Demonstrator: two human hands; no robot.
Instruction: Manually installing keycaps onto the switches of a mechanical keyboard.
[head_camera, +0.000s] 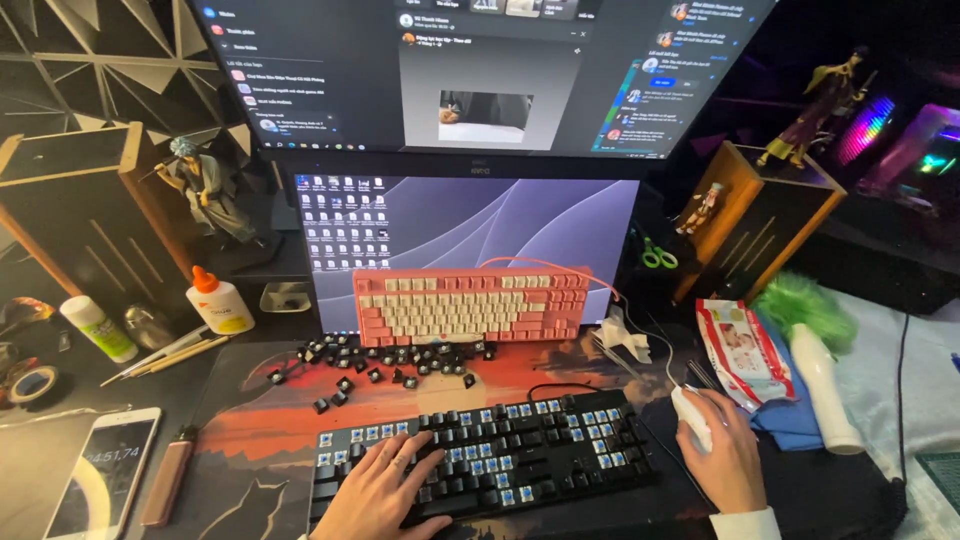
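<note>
My left hand (383, 490) rests flat on the left half of a black keyboard (545, 455), fingers spread over keys and bare blue switches where caps are gone. My right hand (725, 460) lies over a white mouse (690, 415) to the right of that keyboard. A heap of loose black keycaps (385, 365) lies on the desk mat behind the keyboard. A pink and white keyboard (470, 305) leans against the lower monitor (560, 215).
An upper monitor (480, 70) hangs above. At left lie a phone (105, 480), a brown lighter-like stick (168, 480), a glue bottle (220, 305), brushes (165, 357) and a figurine (205, 195). At right sit a wipes pack (745, 350), a white bottle (825, 385), green fluff (805, 305) and wooden boxes.
</note>
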